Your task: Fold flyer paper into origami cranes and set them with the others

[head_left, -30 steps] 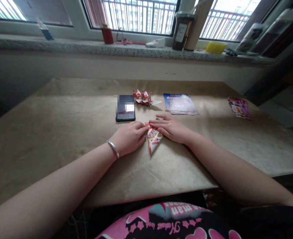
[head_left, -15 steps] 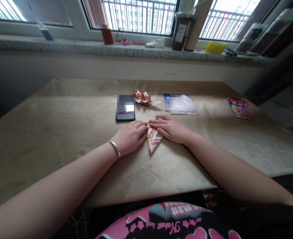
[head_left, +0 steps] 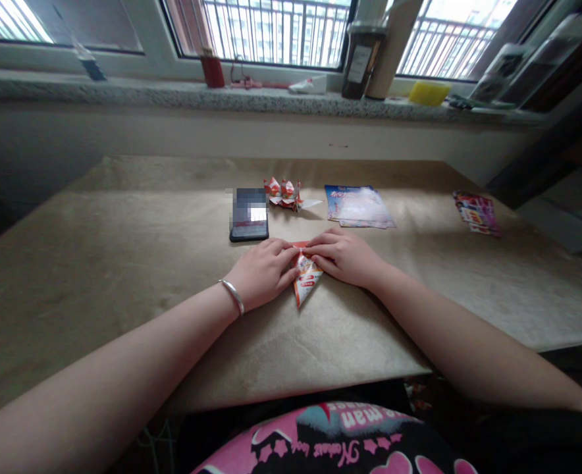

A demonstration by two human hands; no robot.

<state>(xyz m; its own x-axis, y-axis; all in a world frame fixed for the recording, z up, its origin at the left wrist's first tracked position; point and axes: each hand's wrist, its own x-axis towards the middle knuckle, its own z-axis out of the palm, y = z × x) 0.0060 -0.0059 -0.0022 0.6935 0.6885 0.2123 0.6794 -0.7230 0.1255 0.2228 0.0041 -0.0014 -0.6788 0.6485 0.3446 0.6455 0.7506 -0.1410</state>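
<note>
On the table in front of me lies a folded paper [head_left: 307, 280], a narrow printed triangle in orange, white and red with its point toward me. My left hand [head_left: 266, 270], a silver bangle at its wrist, has its fingertips and thumb pressed on the paper's left edge. From the other side my right hand [head_left: 343, 257] rests bent fingers on the upper right part of the same paper. The fingertips of both hands almost meet near its top, where they cover some of it.
Beyond my left hand lies a phone [head_left: 249, 217], its screen partly blurred. Beside it sit several red-and-white folded paper pieces [head_left: 285, 192]. Blue printed sheets [head_left: 357, 205] lie further right, and colourful leaflets [head_left: 477, 214] near the right side. Jars and small items line the windowsill [head_left: 172, 95].
My right hand has drawn its fingers back and bent them, showing more of the paper's top. My left hand has shifted slightly right, its thumb now over the paper's left edge.
</note>
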